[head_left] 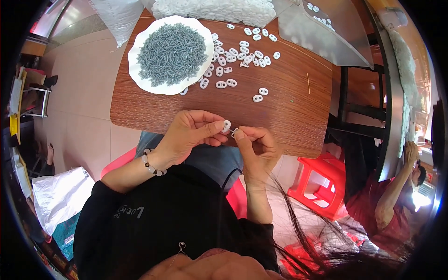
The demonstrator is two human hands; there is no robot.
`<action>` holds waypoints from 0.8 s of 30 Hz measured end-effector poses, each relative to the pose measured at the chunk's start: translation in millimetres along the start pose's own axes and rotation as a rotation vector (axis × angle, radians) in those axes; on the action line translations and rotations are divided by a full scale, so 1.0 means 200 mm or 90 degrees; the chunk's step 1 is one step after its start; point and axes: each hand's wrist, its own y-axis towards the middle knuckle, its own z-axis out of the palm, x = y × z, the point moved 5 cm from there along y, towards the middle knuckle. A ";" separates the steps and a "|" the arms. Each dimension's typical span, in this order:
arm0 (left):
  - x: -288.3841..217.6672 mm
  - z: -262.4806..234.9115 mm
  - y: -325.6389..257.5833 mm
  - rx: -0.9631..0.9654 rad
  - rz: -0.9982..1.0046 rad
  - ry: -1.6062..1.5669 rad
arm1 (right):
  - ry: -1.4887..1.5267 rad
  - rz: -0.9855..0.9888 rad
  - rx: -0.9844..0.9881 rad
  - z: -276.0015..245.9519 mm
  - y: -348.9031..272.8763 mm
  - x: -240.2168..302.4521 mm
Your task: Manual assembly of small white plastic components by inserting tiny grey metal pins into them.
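Above the table's near edge, my left hand pinches a small white oval plastic piece with two holes, like a cord lock part. My right hand is closed right beside it, thumb and forefinger on another small whitish piece, mostly hidden by the fingertips. A thin, greyish bit shows between the two pinches. Beyond my left hand stands a white scalloped plate heaped with tiny grey metal pieces that look like springs. Loose white two-hole pieces lie scattered to the plate's right.
The brown wooden table has a metal tray at its far right and a pile of white pieces at the back. A red stool stands to the right. Farther right, another person's arm reaches to a second table.
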 end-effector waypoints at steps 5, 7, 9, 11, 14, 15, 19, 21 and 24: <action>-0.01 0.01 -0.01 0.002 0.041 0.041 | -0.059 -0.018 0.003 0.02 -0.01 0.01; -0.01 0.01 -0.01 0.007 0.062 0.048 | -0.053 -0.017 0.007 0.02 -0.01 0.00; -0.01 0.01 -0.02 0.012 0.054 0.040 | -0.047 -0.016 0.012 0.03 -0.01 0.00; -0.03 0.00 -0.03 0.010 0.053 0.047 | -0.018 0.032 0.048 0.04 -0.01 0.00; -0.04 0.00 -0.04 0.021 0.045 0.052 | 0.029 0.012 0.103 0.03 0.00 -0.03; -0.05 0.00 -0.04 0.030 0.040 0.049 | 0.028 0.013 0.105 0.03 0.00 -0.03; -0.04 -0.01 -0.05 0.068 0.053 0.072 | 0.041 0.047 0.146 0.03 0.00 -0.04; -0.04 0.00 -0.05 0.089 0.028 0.070 | 0.055 0.050 0.166 0.03 0.01 -0.05; -0.05 0.00 -0.06 0.102 0.027 0.066 | 0.064 0.009 0.237 0.04 0.01 -0.04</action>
